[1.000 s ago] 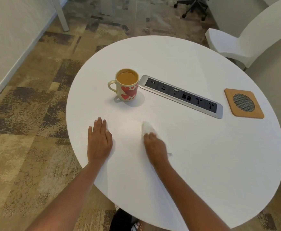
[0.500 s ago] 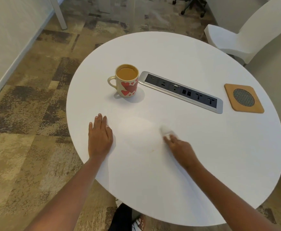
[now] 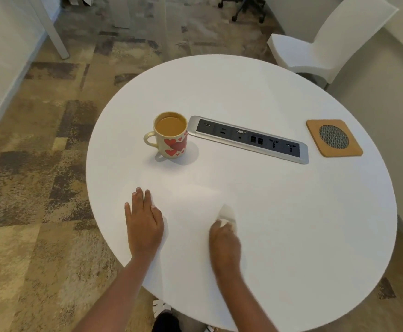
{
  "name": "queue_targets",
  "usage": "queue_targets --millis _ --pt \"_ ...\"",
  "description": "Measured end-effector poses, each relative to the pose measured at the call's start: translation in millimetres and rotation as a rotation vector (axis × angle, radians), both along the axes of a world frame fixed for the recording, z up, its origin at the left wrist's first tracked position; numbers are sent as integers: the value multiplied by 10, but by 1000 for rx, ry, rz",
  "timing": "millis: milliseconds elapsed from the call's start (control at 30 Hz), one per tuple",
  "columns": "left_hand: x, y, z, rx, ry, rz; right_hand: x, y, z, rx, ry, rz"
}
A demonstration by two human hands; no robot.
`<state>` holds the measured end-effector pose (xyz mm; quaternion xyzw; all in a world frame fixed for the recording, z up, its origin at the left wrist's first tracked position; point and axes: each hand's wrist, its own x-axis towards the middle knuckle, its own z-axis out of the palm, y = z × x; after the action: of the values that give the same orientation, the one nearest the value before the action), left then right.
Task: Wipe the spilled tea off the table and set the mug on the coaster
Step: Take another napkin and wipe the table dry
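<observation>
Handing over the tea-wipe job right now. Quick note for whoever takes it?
Left hand: flat on the table, holding nothing.
Right hand: blurred, gripping a white tissue wad against the table.
Mug: full, upright, beside the socket strip, not on the coaster, which sits bare at the right.
Done: no tea stain shows near the wad.
Left: check the wiped patch, then move mug to coaster.

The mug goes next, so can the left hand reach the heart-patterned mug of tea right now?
Probably yes. The left hand lies flat on the round white table, holding nothing, and only bare tabletop shows between it and the cream mug with red hearts, whose handle faces that side.
</observation>
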<state>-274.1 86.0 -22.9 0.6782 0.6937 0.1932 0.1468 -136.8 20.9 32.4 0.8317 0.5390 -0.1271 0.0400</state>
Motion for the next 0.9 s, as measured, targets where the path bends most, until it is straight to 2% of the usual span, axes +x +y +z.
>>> queue_targets --millis 67,167,300,400,500,633,767,900 --pt "-14 7 -14 -3 -70 17 -320 47 -62 -103 19 105" --pt "-40 10 -26 -11 -186 49 -588 259 97 -102 105 94" --pt "-67 55 -33 -13 -243 31 -488 506 -27 130 560 -86" --pt "-89 185 -24 -6 -257 -46 -119 558 46 419 655 -294" --pt "-131 369 -22 -6 -247 -116 419 564 106 543 511 -430" --pt "-179 637 -26 0 -254 -155 1056 636 130 520 249 -534" --pt "-210 756 -46 -4 -266 -158 1292 750 -57 436 258 -586" --pt "-216 759 -67 -7 -250 -173 1030 919 -257 445 269 -583"
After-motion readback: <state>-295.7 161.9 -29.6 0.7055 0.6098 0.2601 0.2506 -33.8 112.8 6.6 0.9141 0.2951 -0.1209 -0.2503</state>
